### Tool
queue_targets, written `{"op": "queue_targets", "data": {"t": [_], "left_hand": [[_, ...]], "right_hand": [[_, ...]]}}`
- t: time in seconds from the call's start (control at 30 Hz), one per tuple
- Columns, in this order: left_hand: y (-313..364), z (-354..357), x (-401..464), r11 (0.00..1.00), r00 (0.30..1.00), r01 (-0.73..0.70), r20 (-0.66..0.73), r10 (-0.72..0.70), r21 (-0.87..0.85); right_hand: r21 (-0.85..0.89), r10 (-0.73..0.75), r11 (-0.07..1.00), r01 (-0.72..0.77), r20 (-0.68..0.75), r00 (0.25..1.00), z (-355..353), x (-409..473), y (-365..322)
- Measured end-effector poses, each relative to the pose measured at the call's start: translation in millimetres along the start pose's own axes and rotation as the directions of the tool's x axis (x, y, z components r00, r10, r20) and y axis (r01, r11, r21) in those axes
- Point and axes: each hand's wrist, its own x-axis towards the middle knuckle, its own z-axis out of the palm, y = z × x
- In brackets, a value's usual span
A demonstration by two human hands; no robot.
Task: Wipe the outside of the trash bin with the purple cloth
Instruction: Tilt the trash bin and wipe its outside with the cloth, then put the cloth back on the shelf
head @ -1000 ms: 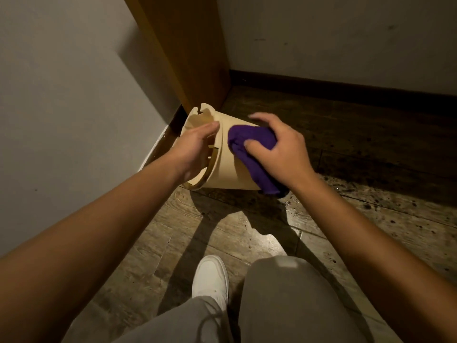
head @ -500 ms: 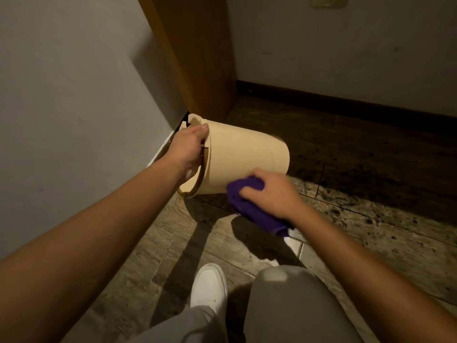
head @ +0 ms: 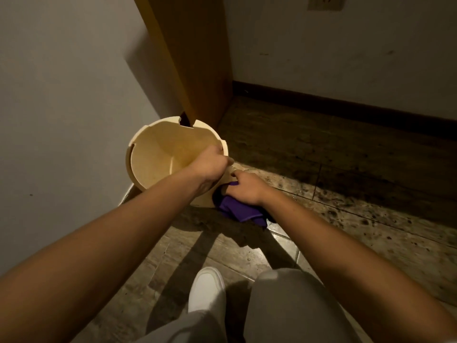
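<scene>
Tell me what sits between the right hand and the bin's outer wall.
The purple cloth: in the head view, the right hand presses it against the lower outside of the trash bin, while the left hand grips the rim.

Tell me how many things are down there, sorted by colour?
Cream: 1, the bin, gripped at its rim by the left hand
Purple: 1, the cloth, under the right hand
White: 1, a shoe
Total: 3
</scene>
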Motion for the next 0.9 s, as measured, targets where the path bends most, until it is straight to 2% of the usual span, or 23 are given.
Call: {"op": "queue_targets", "data": {"t": [0.1, 0.2, 0.33, 0.4, 0.5, 0.57, 0.63, 0.7, 0.8, 0.9], "left_hand": [[-6.4, -1.7, 12.3, 0.995, 0.999, 0.009, 0.041, -0.005, -0.104], [-5.0, -15.1, 19.4, 0.987, 0.999, -0.009, 0.037, 0.016, -0.161], [20.8, -53.2, -6.2, 0.995, 0.989, -0.099, -0.109, 0.096, -0.028], [47.2, -80.6, -32.4, 0.999, 0.997, -0.045, -0.059, 0.044, -0.014], [101.0, -119.4, -81.2, 0.988, 0.978, 0.141, 0.164, -0.130, -0.061], [145.0, -141.7, -118.3, 0.982, 0.941, 0.185, 0.296, -0.166, -0.038], [195.6, -163.8, -155.5, 0.977, 0.919, 0.192, 0.366, -0.148, -0.089], [235.8, -179.1, -181.9, 0.960, 0.935, 0.181, 0.341, -0.100, -0.213], [307.8, -215.7, -227.2, 0.934, 0.974, 0.089, 0.226, -0.009, -0.346], [370.2, -248.9, -273.1, 0.928, 0.982, 0.004, 0.176, 0.067, -0.372]], "right_hand": [[0.018, 0.017, 1.000, -0.017, -0.029, 0.999, 9.1, 3.1, 4.3], [0.001, 0.097, 0.995, -0.097, -0.064, 0.993, 0.1, -8.7, 9.5], [0.129, 0.198, 0.975, -0.183, -0.122, 0.972, -46.1, -52.6, -17.5], [0.251, 0.227, 0.950, -0.185, -0.147, 0.963, -79.4, -81.5, -55.4], [0.362, 0.187, 0.926, -0.110, -0.187, 0.964, -127.8, -121.7, -124.8], [0.390, 0.135, 0.920, -0.030, -0.245, 0.960, -163.1, -150.4, -180.7], [0.437, 0.090, 0.898, 0.056, -0.306, 0.948, -198.4, -177.9, -239.2], [0.452, 0.052, 0.881, 0.140, -0.385, 0.922, -225.6, -200.3, -285.6], [0.433, -0.003, 0.869, 0.240, -0.481, 0.877, -268.7, -243.3, -355.2], [0.504, 0.062, 0.822, 0.265, -0.543, 0.838, -312.5, -285.1, -401.9]]}}
